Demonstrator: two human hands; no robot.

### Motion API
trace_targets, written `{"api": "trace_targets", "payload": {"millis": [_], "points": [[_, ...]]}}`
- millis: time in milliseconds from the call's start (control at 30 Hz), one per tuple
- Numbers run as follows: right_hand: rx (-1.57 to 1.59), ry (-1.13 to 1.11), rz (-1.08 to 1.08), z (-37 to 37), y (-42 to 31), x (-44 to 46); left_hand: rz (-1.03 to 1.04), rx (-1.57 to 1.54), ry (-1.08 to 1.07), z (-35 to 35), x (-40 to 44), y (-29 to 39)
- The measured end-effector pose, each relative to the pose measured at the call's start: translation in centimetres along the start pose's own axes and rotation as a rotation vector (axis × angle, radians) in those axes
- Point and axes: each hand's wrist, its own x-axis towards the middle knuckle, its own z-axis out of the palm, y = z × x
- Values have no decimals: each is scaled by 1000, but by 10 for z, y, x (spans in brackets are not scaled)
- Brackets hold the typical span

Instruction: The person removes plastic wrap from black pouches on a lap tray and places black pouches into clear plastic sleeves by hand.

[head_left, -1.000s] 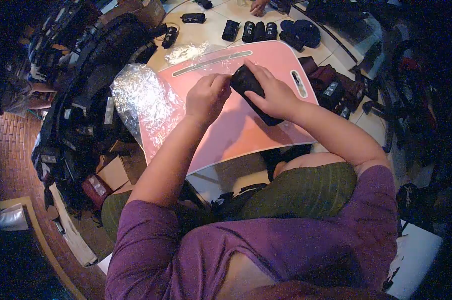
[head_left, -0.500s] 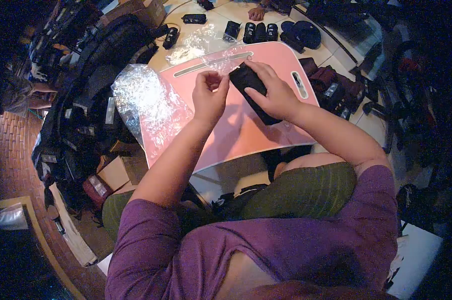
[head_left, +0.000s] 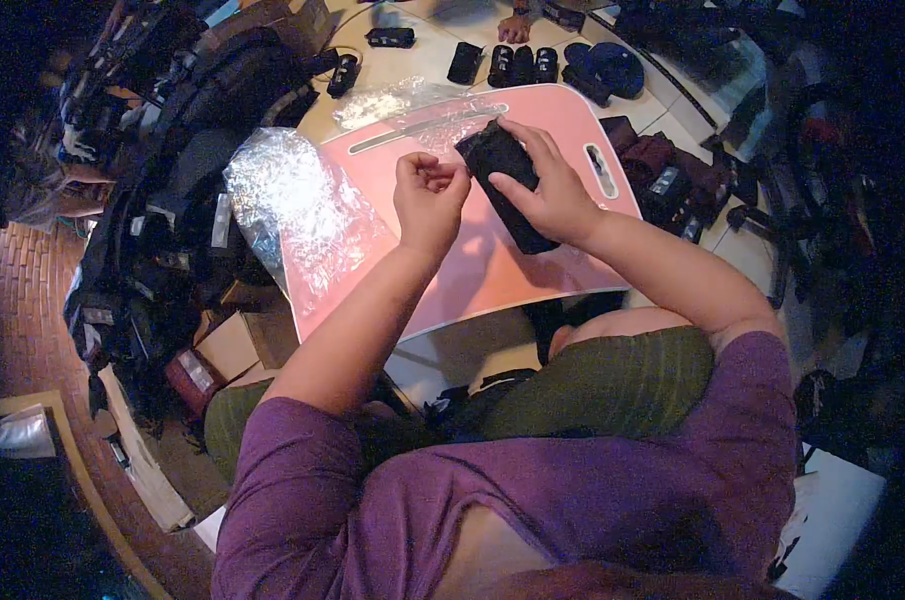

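My right hand [head_left: 554, 190] is wrapped round a black, oblong folded cloth bundle [head_left: 507, 180], tilted over the pink lap table [head_left: 462, 290]. Its thumb lies across the face while the fingers reach along the far edge. Close to the bundle's upper left end, my left hand [head_left: 432, 195] has its thumb and fingers pinched together. Whatever may be between those fingertips is too small to make out. Crumpled clear plastic bags [head_left: 302, 190] cover the table's left side, and more clear plastic [head_left: 392, 103] lies along its far edge.
Several black bundles with pale labels [head_left: 522, 66] stand on the tiled floor beyond the table. Dark red bundles [head_left: 672, 170] are piled at right, and a heap of black packs [head_left: 162, 220] fills the left. Another person's hand [head_left: 513, 28] rests at the far side.
My left hand has dropped slightly and moved a little right, its fingers curling tighter. The bundle has turned slightly in my right hand, showing a rougher upper end.
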Motion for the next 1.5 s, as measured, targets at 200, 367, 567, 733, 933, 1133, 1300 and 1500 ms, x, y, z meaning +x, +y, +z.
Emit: {"api": "trace_targets", "payload": {"millis": [200,367,567,733,933,1133,1300,1500], "points": [[44,-16,24,4,1,-2,-22,-14,-5,-1,1,-4],[21,4,120,3,5,0,-92,-80,-75,5,-10,2],[37,-7,47,9,9,-3,-88,-245,-62,7,-17,-10],[29,-33,33,7,3,-4,-410,-680,-347,4,-17,9],[14,-75,-106,2,-3,-5,-467,-722,-325,-1,-12,5],[-36,-169,-215,10,-10,-8,-339,-466,-185,9,-11,3],[113,-270,-222,5,-10,-2,-423,-618,-188,-3,5,-5],[148,-404,-345,-5,3,-1,-382,-768,-133,-24,32,-3]]}}
